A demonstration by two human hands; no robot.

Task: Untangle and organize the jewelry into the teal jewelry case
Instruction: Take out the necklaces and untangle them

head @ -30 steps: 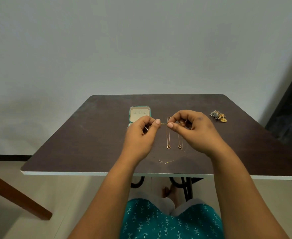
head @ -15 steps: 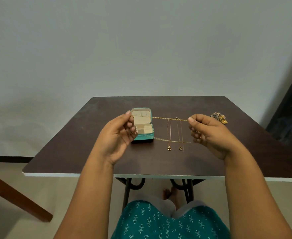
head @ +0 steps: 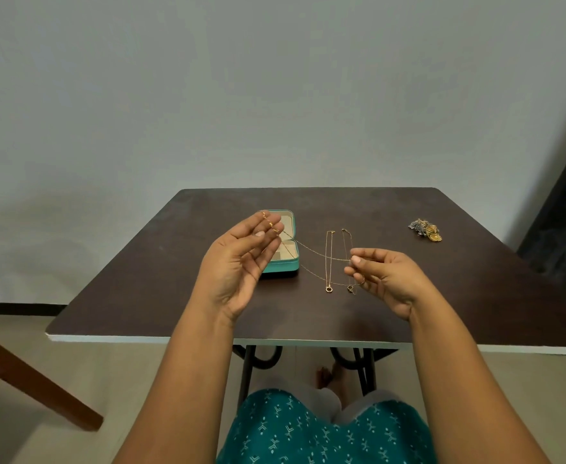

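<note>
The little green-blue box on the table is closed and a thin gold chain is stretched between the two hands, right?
Not quite. The head view shows the teal jewelry case open, its lid up. The thin chain does stretch between the left hand and right hand.

Case (head: 294,229): my left hand (head: 238,262) covers its left half, so most compartments are hidden from me.
Chain (head: 321,254): too thin to follow; where my left grip meets it is lost among my fingers.
Chain end at my right hand (head: 383,279): tucked behind my fingertips, clasp not visible.
Pendants (head: 329,289): too small to read their shape.
Tangled heap (head: 425,230): separate pieces cannot be told apart.
Surface (head: 141,296): right corner cut off by the edge.
</note>
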